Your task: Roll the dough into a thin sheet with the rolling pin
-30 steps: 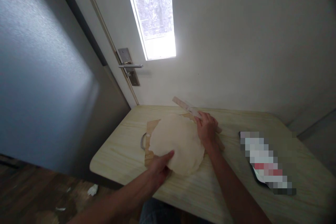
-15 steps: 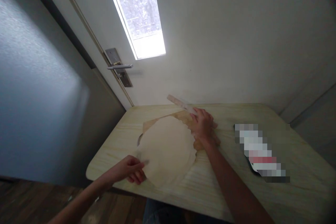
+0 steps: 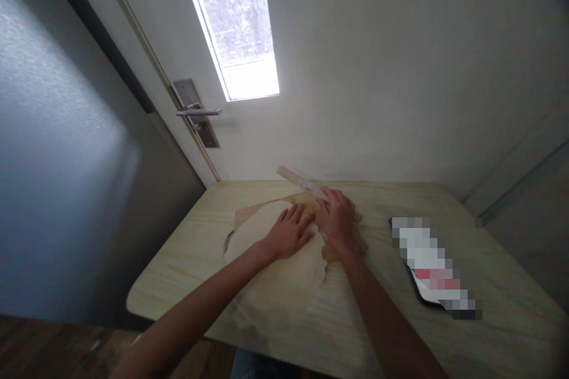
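A wide, thin round of pale dough (image 3: pixel 284 278) lies over a wooden board (image 3: pixel 249 212) on a light wood table (image 3: pixel 368 308). My left hand (image 3: pixel 288 231) rests flat on the far part of the dough, fingers spread. My right hand (image 3: pixel 338 219) is curled over a wooden rolling pin (image 3: pixel 296 178) at the dough's far right edge; the pin's far end sticks out past my fingers toward the wall.
A phone-like flat object (image 3: pixel 433 266) with a blurred screen lies on the table to the right. A door with a metal handle (image 3: pixel 198 112) and a narrow window stands behind the table's left corner. The white wall is close behind.
My left hand left the dough's near-left edge and moved up onto the dough, now flat beside my right hand. The dough shifted slightly toward me. My right hand stayed on the pin.
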### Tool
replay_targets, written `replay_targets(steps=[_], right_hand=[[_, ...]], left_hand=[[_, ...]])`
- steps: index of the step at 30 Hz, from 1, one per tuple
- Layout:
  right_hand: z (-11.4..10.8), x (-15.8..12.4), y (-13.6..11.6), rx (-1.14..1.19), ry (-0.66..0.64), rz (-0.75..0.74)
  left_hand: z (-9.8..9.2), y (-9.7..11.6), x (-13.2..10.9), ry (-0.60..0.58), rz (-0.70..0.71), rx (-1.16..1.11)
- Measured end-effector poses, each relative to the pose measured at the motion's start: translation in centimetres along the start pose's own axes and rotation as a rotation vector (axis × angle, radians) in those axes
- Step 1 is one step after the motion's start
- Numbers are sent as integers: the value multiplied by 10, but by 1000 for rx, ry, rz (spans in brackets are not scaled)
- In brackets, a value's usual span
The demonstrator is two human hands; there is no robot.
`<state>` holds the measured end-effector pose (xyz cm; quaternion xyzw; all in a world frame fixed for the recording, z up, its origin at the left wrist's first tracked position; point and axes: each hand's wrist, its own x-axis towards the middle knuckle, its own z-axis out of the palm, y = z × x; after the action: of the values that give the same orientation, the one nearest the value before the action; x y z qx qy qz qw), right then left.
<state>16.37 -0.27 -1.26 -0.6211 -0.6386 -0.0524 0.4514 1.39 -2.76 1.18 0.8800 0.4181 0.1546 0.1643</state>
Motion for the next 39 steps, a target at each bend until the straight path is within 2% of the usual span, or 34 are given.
replay_targets(steps=[3, 10, 20, 28, 34, 39], right_hand=[[-1, 0, -2, -6, -6, 15], [0, 2, -2, 10, -21, 6], [0, 2, -2, 13, -31, 13], [-1, 2, -1, 3, -60, 44], [-2, 2, 3, -27, -82, 112], [-5, 0, -1, -127, -129, 153]], left_hand=[[8, -6, 1, -42, 10, 52], [3, -3, -3, -62, 11, 98], [5, -6, -1, -49, 47, 164], [4, -4, -4, -85, 82, 216], [-3, -8, -34, -138, -3, 310], [-13, -35, -70, -62, -282, 419]])
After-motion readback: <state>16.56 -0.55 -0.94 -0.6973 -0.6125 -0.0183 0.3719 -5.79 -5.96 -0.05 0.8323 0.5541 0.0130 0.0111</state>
